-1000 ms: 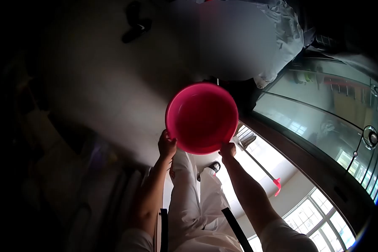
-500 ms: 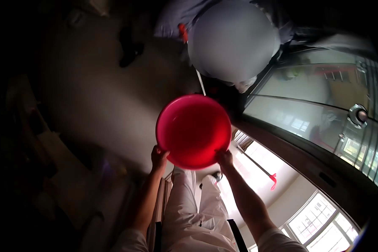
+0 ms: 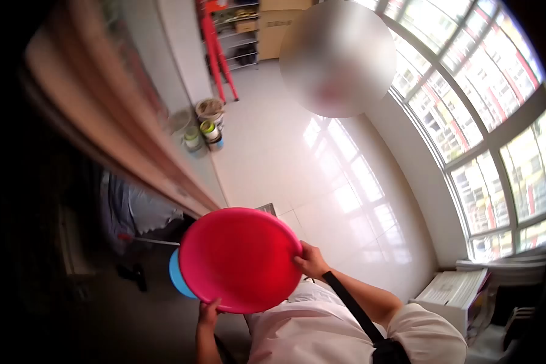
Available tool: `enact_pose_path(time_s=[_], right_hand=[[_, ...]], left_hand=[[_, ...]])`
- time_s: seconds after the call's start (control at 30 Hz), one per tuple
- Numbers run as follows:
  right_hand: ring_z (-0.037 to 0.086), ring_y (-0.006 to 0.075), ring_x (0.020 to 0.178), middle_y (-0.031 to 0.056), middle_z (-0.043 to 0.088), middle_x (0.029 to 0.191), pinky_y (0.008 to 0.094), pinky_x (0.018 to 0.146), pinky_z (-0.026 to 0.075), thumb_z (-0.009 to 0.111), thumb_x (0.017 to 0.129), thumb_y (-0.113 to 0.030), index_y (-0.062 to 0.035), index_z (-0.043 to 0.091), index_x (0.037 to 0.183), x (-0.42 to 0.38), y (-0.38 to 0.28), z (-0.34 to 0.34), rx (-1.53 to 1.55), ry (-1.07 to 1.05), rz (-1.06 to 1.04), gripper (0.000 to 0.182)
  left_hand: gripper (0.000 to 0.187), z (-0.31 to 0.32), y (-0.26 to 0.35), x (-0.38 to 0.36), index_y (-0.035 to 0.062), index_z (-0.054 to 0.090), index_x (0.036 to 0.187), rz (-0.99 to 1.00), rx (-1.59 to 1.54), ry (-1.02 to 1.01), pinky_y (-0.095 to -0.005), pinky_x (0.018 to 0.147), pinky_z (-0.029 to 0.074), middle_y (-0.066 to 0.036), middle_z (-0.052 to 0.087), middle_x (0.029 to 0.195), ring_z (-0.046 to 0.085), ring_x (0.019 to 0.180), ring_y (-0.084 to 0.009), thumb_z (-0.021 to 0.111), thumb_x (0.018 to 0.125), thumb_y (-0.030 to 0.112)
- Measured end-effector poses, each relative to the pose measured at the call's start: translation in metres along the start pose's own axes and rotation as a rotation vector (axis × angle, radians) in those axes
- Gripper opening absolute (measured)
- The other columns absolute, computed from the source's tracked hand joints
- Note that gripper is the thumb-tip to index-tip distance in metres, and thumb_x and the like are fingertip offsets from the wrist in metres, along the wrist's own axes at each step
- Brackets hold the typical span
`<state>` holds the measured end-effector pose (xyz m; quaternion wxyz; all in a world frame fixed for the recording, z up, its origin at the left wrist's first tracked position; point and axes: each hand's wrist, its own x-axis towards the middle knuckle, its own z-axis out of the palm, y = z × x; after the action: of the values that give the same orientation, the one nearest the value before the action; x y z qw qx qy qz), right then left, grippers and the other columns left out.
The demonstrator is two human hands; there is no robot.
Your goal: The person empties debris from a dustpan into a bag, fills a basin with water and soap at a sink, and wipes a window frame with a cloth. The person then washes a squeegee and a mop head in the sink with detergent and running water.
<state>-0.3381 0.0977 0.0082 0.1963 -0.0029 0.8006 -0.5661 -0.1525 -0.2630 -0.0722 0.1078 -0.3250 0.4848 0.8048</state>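
A large red basin (image 3: pixel 239 261) is held in front of my body, its inside facing up toward the camera. My left hand (image 3: pixel 209 312) grips the lower left of its rim, and my right hand (image 3: pixel 311 261) grips the rim on the right. Part of a blue round object (image 3: pixel 180 276) shows beyond the basin's left edge, mostly hidden by it.
A brown door frame (image 3: pixel 133 133) runs along the left. Farther off are paint cans or buckets (image 3: pixel 211 130), a red ladder (image 3: pixel 214 51), shelves (image 3: pixel 244 42) and a cardboard box (image 3: pixel 279 27). Large windows (image 3: pixel 461 121) and a white box (image 3: pixel 449 290) are at the right.
The view has turned toward the bright tiled room with windows. The basin, still in both hands, now sits lower and more to the left. The blue round object has come into view.
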Motion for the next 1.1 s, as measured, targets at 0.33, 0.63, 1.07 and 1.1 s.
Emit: enact_pose_path(time_s=[0.33,0.63,1.07,1.1], right_hand=[[0.067,0.0193,0.08,0.0127,0.069,0.091,0.0325,0.07,0.055,0.068,0.082,-0.015,0.0042,0.06,0.109,-0.174,0.16,-0.363,0.515,0.597,0.37,0.034],[0.063,0.0189,0.087,0.0114,0.065,0.101,0.0345,0.078,0.052,0.065,0.089,-0.034,0.0005,0.059,0.112,-0.328,0.285,-0.529,0.78,1.25,0.588,0.043],[0.062,0.0216,0.099,0.0151,0.061,0.112,0.0327,0.083,0.051,0.07,0.086,-0.022,0.0044,0.047,0.131,-0.545,0.356,-0.726,0.323,2.156,0.602,0.057],[0.061,0.021,0.099,0.0144,0.061,0.112,0.0322,0.083,0.051,0.07,0.086,-0.021,0.0044,0.046,0.131,-0.568,0.364,-0.75,0.342,2.199,0.449,0.057]], left_hand=[[0.01,0.443,-0.078,0.059,0.003,0.066,0.089,-0.319,0.618,-0.377,-0.03,0.053,0.049,-0.005,0.066,0.074,0.062,0.06,-0.0156,0.064,0.082,0.01],[0.014,0.848,-0.231,0.094,0.0007,0.06,0.093,-0.402,1.093,-0.949,-0.028,0.04,0.04,-0.007,0.062,0.073,0.057,0.054,-0.0155,0.054,0.081,0.006],[0.01,1.198,-0.55,-0.094,0.0008,0.06,0.088,-0.418,1.482,-1.362,-0.0281,0.047,0.04,-0.005,0.06,0.073,0.054,0.058,-0.0132,0.057,0.081,0.007],[0.01,1.207,-0.575,-0.112,0.0006,0.06,0.088,-0.418,1.47,-1.352,-0.0279,0.047,0.04,-0.005,0.06,0.073,0.054,0.057,-0.0131,0.056,0.081,0.006]])
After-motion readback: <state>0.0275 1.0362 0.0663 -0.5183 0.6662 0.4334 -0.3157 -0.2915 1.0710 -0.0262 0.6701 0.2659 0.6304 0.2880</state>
